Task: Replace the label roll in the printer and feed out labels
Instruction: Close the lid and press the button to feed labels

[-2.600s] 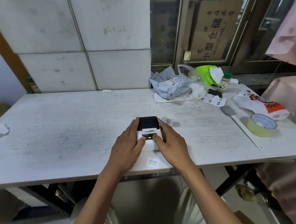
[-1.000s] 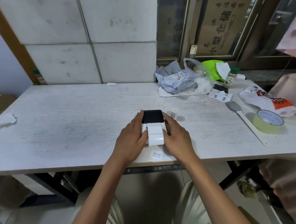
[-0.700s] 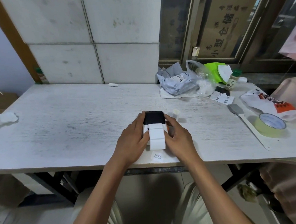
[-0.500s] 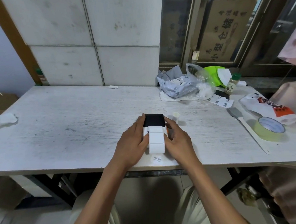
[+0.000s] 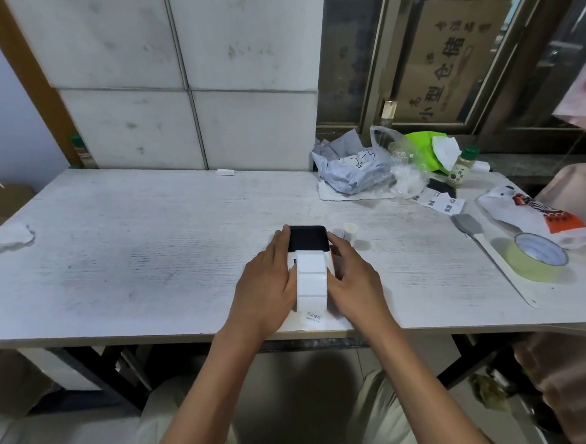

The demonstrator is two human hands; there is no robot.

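Between my two hands sits the small white label printer with a black lid [image 5: 307,238], near the front edge of the pale, scuffed wooden surface [image 5: 142,251]. My left hand [image 5: 266,288] cups its left flank, fingers [image 5: 280,238] wrapped along the side and reaching the lid's far corner, thumb pressed near the front face. My right hand [image 5: 351,280] mirrors this on the right flank, fingers closed against the casing. Both hands grip the printer body; neither holds the labels.

From the slot under the lid, a strip of blank white labels [image 5: 310,280] runs toward me over the front face, at least two labels long, its free end close to a small loose white label printed "welcome" [image 5: 314,317] lying at the surface edge. I judge the new roll already seated and the lid shut, with feeding out as the step in hand.

To do it well, I would hold the body steady with light side pressure, keep thumbs clear of the strip's path, and let the strip emerge straight, without pulling or skewing it. Whether any button is being pressed I cannot tell; the strip covers the front.

Just beyond the right fingers stands a small white cylindrical core [image 5: 350,232], probably the spent roll's. Well apart to the right lie a roll of yellowish tape [image 5: 535,258] and a grey-headed brush with a white handle [image 5: 481,241], none obstructing the work.
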